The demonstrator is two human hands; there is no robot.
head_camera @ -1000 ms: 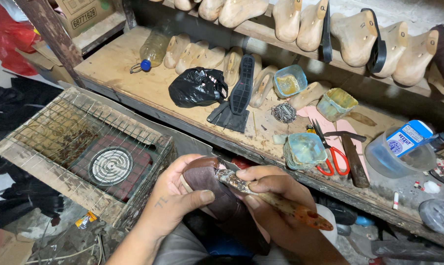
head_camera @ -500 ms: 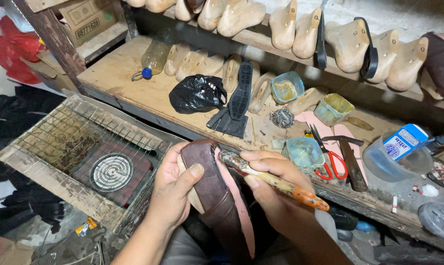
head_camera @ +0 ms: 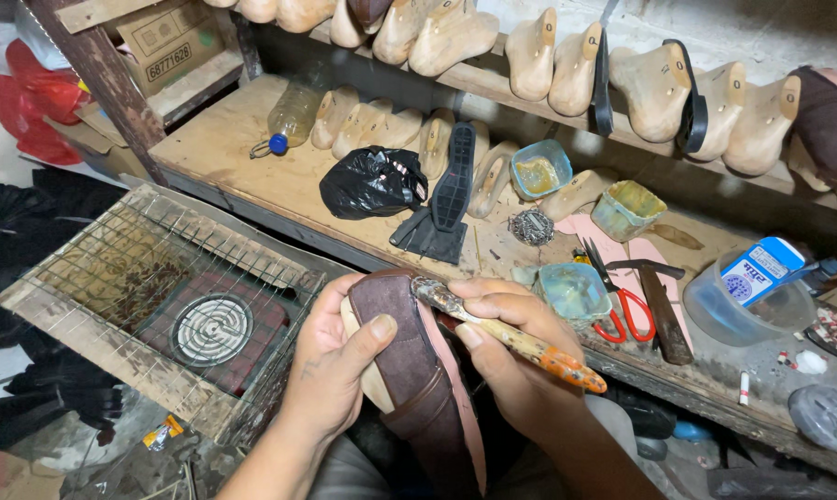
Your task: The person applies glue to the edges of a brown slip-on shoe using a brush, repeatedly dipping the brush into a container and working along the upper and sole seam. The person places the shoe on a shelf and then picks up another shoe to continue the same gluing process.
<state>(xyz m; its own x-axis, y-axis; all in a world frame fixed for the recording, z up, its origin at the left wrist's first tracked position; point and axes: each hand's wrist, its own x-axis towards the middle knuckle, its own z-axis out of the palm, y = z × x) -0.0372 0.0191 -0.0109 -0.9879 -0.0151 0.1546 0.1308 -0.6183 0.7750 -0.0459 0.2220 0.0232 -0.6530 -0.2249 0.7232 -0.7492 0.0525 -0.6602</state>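
Left hand (head_camera: 340, 366) wrapped around a brown shoe upper on its last (head_camera: 409, 370), thumb pressed across the top, toe pointing to 12 o'clock, low centre of view over the lap. Right hand (head_camera: 511, 356) closed on an orange-handled brush (head_camera: 511, 335), its caked tip touching the shoe's right edge near the toe, beside the pink lining.

Judgement: keep the thumb pinning the upper so it cannot slide; work the tip along the edge in short strokes, staying off the suede face.

At 2 o'clock, a teal glue tub (head_camera: 573, 290), then red-handled scissors (head_camera: 613, 310) on the tabletop (head_camera: 243, 153). Wire-caged heater (head_camera: 210, 324) at 9 o'clock.

Against half a second ago: shoe rolled slightly, more top face showing; brush tip closer to the toe.
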